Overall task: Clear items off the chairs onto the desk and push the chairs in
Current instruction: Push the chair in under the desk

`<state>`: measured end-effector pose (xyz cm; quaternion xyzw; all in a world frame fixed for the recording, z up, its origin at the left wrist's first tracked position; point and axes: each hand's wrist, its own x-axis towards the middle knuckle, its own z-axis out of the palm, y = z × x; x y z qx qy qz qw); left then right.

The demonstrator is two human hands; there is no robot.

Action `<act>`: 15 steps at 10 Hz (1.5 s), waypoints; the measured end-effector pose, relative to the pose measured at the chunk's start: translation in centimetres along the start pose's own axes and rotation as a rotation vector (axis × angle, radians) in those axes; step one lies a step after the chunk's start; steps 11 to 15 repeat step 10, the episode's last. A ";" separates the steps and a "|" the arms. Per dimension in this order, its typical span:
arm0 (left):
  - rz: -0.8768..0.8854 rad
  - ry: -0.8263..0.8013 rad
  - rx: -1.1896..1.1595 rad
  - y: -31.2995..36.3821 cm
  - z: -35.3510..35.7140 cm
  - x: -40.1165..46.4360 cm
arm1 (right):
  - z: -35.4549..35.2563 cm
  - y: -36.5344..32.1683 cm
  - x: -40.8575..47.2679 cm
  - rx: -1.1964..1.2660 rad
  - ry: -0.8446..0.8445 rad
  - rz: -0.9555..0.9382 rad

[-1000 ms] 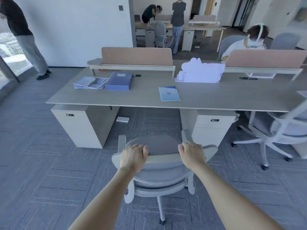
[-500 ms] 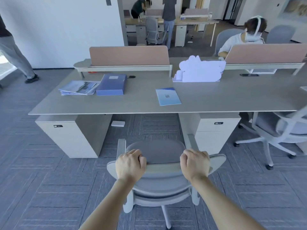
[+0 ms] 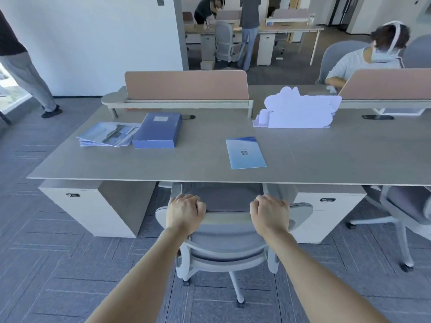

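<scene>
Both hands grip the top of the chair (image 3: 224,243) back, left hand (image 3: 184,213) and right hand (image 3: 270,214) level, fingers curled over it. The seat points toward 12 o'clock, its front edge just under the bench (image 3: 163,169); the push runs straight ahead.

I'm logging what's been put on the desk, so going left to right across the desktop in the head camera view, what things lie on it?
Stack of magazines → blue file box → blue booklet → white cloud-shaped organizer.
</scene>
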<state>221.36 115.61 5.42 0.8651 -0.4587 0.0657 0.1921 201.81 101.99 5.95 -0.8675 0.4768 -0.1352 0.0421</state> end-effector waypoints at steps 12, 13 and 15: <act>-0.056 -0.227 -0.068 -1.8 5.0 22.6 | 3.3 -2.5 21.5 -0.026 -0.169 0.119; -0.056 -0.227 -0.068 -1.8 5.0 22.6 | 3.3 -2.5 21.5 -0.026 -0.169 0.119; -0.056 -0.227 -0.068 -1.8 5.0 22.6 | 3.3 -2.5 21.5 -0.026 -0.169 0.119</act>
